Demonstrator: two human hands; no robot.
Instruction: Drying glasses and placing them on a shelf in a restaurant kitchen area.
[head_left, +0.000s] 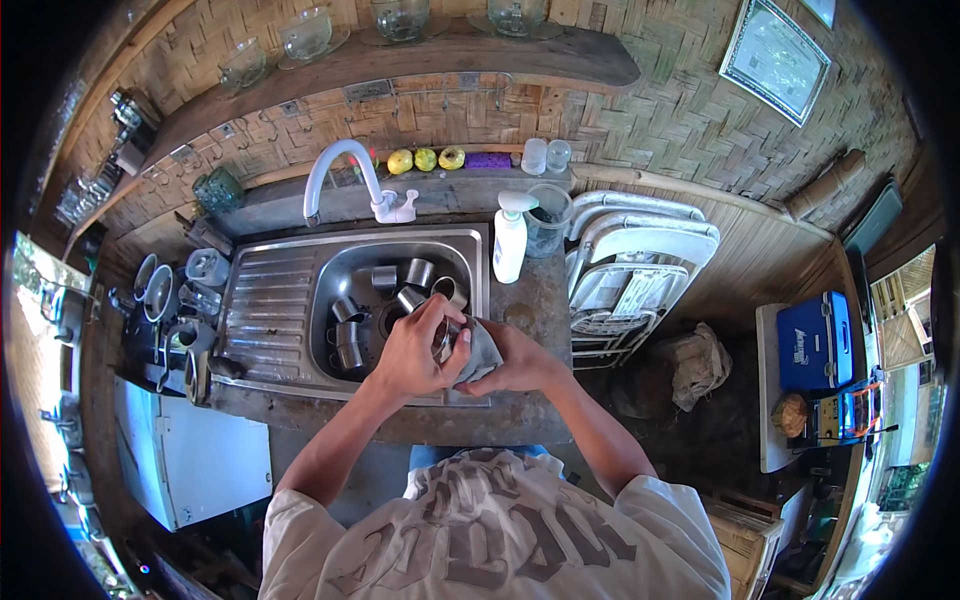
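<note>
Above the right front edge of the steel sink (324, 300), my left hand (416, 349) and my right hand (510, 360) are together around a shiny metal cup (444, 339) and a grey cloth (482, 352). My left hand grips the cup's side, its fingers partly hiding it. The cloth lies in my right hand, against the cup. Several metal cups (347, 334) lie and stand in the basin beyond and to the left of my hands. A white faucet (322, 169) arches over the back of the sink.
A white pump bottle (510, 244) and a clear plastic container (548, 221) stand right of the sink. Folded white chairs (637, 247) lean beyond the counter's right end. Dishes and mugs (159, 292) crowd the left end. A purple sponge (487, 160) and yellow fruits (400, 161) line the back ledge.
</note>
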